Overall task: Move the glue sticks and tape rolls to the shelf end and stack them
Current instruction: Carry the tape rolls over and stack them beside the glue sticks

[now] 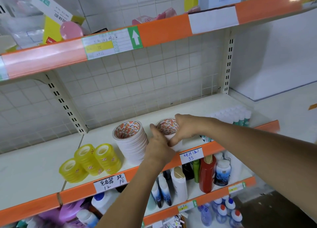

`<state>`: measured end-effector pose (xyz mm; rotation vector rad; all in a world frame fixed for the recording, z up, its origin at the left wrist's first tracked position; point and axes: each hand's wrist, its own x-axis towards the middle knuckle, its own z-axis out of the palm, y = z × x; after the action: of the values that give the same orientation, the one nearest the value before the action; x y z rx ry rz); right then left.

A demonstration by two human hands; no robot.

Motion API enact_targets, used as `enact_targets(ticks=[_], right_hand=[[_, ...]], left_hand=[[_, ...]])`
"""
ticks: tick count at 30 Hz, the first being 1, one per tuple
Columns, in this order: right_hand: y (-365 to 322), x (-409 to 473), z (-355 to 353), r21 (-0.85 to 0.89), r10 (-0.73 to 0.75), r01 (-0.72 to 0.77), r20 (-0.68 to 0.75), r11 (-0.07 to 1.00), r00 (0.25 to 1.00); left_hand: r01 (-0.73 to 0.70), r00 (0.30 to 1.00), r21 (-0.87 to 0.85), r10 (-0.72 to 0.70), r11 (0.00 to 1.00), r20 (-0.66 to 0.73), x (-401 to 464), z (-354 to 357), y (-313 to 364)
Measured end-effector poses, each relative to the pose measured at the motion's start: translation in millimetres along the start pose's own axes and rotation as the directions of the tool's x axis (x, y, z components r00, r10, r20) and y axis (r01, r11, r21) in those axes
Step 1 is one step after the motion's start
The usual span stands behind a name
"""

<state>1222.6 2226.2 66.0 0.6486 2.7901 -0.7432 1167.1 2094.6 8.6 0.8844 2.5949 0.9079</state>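
Observation:
On the middle shelf [188,106], both my hands clasp a stack of white tape rolls [167,127] with red-printed cores. My left hand [158,143] holds its left side and my right hand [186,127] curls round its right side. A second, taller stack of the same white tape rolls [131,140] stands just to the left, untouched. Three stacks of yellow clear tape rolls [92,161] stand further left near the shelf front. A group of upright glue sticks [237,115] with white caps and green bodies stands at the right end, partly hidden behind my right forearm.
The orange shelf edge [212,148] carries handwritten price labels. An upper shelf [163,29] overhangs with boxes and pink items. Below, bottles [206,174] of several colours fill the lower shelves. The shelf's right end meets a white wall [274,56].

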Motion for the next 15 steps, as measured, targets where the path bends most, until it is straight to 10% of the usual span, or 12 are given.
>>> enact_targets(ticks=[15], right_hand=[[-1.0, -4.0, 2.2, 0.011, 0.029, -0.028, -0.058, 1.0, 0.998]], left_hand=[[-0.035, 0.996, 0.009, 0.035, 0.999, -0.08, 2.2, 7.9, 0.6]])
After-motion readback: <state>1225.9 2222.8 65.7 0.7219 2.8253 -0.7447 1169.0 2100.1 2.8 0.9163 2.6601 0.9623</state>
